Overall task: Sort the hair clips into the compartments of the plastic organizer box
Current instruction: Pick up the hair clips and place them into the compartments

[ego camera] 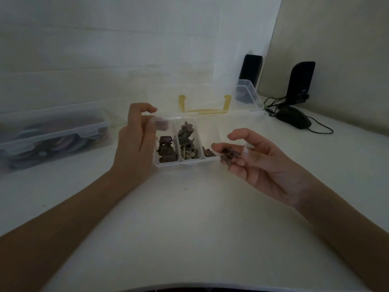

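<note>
White desk fills the frame: your right hand [259,159] pinches a brown clip [229,156] beside the box [187,162] at centre, ready to drop in, while your left hand [134,140] hovers empty, fingers loosely curled.

The left hand [134,140] hides the organizer box's [187,162] left wall. Dim light blurs the hair clips [186,142] into brown clumps. Contents of the closed container [52,133] near the tabletop's left edge stay indistinct.

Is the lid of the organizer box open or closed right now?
Open. The clear lid stands tilted back behind the organizer box, and the hair clips in its compartments lie uncovered.
</note>
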